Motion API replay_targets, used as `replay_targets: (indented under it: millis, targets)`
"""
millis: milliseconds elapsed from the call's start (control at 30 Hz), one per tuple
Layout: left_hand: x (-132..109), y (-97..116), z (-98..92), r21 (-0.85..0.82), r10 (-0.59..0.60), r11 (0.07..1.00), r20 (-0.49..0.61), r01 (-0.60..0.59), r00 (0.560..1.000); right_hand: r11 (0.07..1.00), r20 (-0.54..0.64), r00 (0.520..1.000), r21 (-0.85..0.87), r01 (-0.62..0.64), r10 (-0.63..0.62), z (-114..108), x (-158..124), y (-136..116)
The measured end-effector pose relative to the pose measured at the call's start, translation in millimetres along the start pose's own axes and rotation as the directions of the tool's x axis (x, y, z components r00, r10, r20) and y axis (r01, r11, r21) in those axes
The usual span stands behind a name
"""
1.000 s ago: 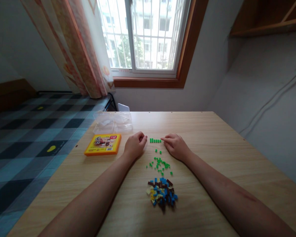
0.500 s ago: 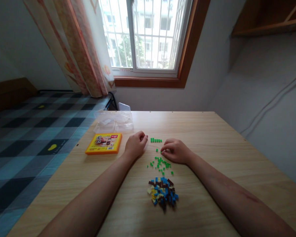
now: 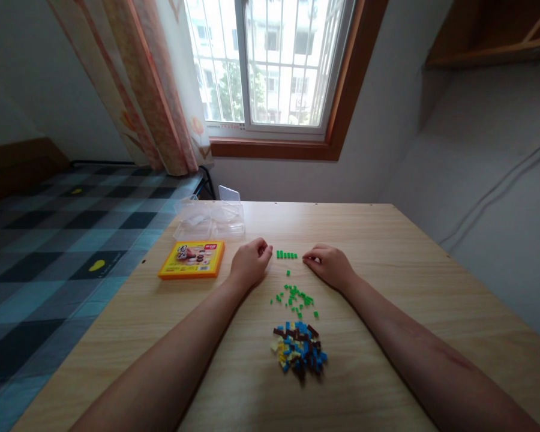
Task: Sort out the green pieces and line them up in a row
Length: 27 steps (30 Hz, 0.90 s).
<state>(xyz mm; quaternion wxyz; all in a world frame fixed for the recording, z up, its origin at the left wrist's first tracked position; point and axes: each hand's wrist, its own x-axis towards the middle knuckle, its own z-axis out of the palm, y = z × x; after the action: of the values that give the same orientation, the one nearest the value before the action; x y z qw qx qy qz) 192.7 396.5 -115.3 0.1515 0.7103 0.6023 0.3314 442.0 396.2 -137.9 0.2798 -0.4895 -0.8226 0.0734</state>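
Note:
A short row of joined green bricks (image 3: 287, 255) lies on the wooden table (image 3: 387, 252) between my hands. My left hand (image 3: 249, 264) rests curled on the table just left of the row, fingers closed, nothing visible in them. My right hand (image 3: 329, 266) sits right of the row, its fingertips pinched together close to the row's right end; what they pinch is too small to see. Loose green bricks (image 3: 294, 298) are scattered nearer me. A heap of blue, brown and yellow bricks (image 3: 299, 349) lies closer still.
An orange box (image 3: 192, 259) lies at the table's left edge, with a clear plastic tray (image 3: 209, 219) behind it. A bed with a checked cover (image 3: 49, 240) stands left of the table. A window and curtain are beyond, and a wall to the right.
My right hand dropped from the row to the loose green bricks, pinched there, then came back up to the row's right end. One loose brick near the row is gone. My left hand stayed put.

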Motion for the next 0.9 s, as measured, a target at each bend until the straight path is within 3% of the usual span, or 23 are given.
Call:
replay_targets:
  millis: [900]
  targets:
    - [0.1, 2.4, -0.3, 0.042, 0.002, 0.999, 0.035, -0.003, 0.999, 0.998, 0.035, 0.999, -0.069, -0.012, 0.015, 1.4, 0.2, -2.1]
